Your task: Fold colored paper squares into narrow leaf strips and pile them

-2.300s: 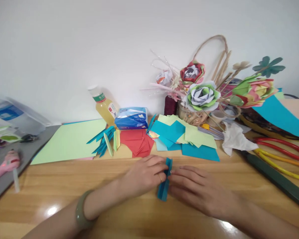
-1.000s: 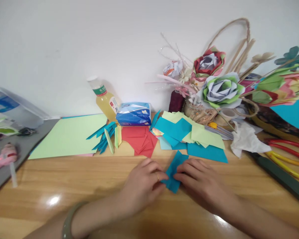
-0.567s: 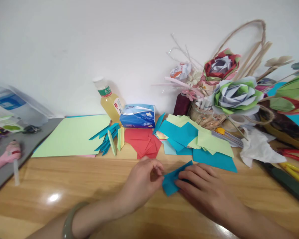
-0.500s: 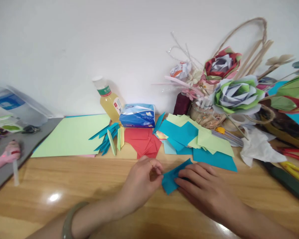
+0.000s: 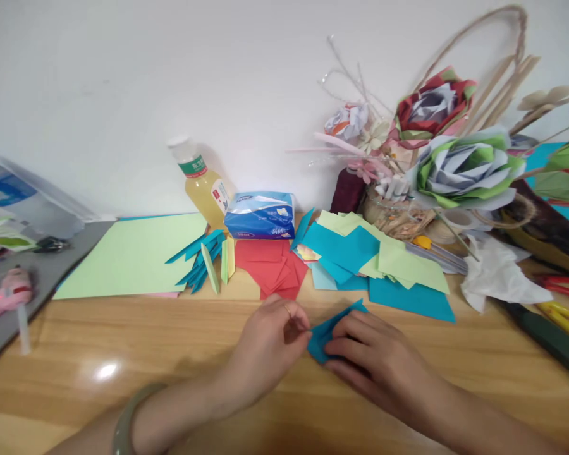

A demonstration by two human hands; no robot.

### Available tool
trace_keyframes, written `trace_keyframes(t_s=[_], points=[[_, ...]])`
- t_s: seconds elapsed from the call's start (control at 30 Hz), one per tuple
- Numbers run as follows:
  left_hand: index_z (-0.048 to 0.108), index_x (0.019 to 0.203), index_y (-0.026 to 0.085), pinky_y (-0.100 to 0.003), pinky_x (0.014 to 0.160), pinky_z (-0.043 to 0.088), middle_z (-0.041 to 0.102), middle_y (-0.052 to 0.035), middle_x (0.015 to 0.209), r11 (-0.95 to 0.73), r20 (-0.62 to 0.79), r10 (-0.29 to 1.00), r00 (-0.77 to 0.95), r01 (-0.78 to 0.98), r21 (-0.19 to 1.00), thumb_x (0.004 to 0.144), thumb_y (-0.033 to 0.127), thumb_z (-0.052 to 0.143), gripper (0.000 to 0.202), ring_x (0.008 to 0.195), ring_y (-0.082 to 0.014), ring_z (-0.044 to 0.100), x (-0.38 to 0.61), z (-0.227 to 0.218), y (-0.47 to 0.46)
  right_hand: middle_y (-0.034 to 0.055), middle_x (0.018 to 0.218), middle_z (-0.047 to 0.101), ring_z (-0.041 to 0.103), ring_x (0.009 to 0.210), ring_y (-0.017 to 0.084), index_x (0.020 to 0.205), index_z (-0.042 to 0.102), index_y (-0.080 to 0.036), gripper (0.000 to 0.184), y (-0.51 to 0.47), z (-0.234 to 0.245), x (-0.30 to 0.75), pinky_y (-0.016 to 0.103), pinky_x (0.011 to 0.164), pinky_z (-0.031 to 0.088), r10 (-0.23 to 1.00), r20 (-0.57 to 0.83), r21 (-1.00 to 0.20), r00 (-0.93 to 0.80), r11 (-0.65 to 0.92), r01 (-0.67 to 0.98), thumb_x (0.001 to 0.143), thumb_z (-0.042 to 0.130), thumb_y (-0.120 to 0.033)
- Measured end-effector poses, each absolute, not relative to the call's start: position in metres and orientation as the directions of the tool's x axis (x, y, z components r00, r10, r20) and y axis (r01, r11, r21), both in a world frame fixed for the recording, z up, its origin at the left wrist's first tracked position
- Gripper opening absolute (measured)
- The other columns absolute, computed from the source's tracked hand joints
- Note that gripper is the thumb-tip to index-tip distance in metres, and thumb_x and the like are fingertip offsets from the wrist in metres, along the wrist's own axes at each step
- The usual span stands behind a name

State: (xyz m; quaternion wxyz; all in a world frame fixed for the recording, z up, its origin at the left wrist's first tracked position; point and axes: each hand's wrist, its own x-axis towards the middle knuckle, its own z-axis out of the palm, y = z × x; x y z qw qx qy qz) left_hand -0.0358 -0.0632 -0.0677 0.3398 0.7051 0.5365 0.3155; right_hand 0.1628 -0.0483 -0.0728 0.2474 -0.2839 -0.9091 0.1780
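Note:
A small sheet of blue paper (image 5: 323,335), partly folded, lies between my hands at the front of the wooden table. My left hand (image 5: 275,344) pinches the paper's left edge between thumb and fingertips. Over its right part lies my right hand (image 5: 379,357), fingers bent and pressed on the paper, hiding much of it. Just beyond are red paper pieces (image 5: 277,268), with a pile of blue and light green sheets (image 5: 360,249) to their right. Folded blue strips (image 5: 201,262) stand at the left.
Along the wall stand a drink bottle (image 5: 201,183), a tissue pack (image 5: 260,216) and a basket of paper flowers (image 5: 393,218). Light green sheets (image 5: 133,259) and a pink glue gun (image 5: 12,294) are at left. Pliers (image 5: 562,316) and crumpled tissue (image 5: 497,272) lie right.
My right hand has slid slightly left over the blue paper, covering more of it. My left hand stays at the paper's left edge. The camera view has shifted a little.

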Motion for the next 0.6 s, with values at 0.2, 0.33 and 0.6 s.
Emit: trace_keyframes(t_s=[0.2,0.33,0.6], points=[[0.055,0.074,0.018,-0.027,0.065,0.044,0.057,0.0009,0.073,-0.196,0.064,0.969,0.238,0.590,0.783,0.072,0.005,0.059,0.014,0.073,-0.0156,0.054,-0.037,-0.064,-0.065,0.0029,0.078,0.057,0.052,0.075,0.016,0.079,0.059,-0.020,0.011,-0.051,-0.074,0.161,0.029,0.064,0.041,0.711,0.252,-0.634,-0.657,0.634,0.443,0.087,0.051,-0.019],[0.055,0.077,0.018,-0.029,0.068,0.044,0.057,-0.0003,0.077,-0.206,0.061,0.966,0.253,0.602,0.771,0.067,0.000,0.061,0.020,0.076,-0.0164,0.055,-0.036,-0.062,-0.070,0.0024,0.076,0.056,0.051,0.073,0.017,0.076,0.056,-0.019,0.010,-0.054,-0.073,0.156,0.030,0.064,0.041,0.759,0.225,-0.664,-0.611,0.578,0.474,0.083,0.052,-0.014],[0.055,0.071,0.017,-0.024,0.065,0.042,0.057,0.0009,0.071,-0.284,0.119,0.948,0.294,0.618,0.733,0.068,-0.002,0.060,0.020,0.072,-0.0146,0.053,-0.038,-0.063,-0.071,0.0021,0.069,0.053,0.049,0.069,0.018,0.070,0.051,-0.018,0.014,-0.054,-0.071,0.148,0.031,0.061,0.039,0.791,0.195,-0.613,-0.579,0.560,0.558,0.081,0.049,-0.011]])
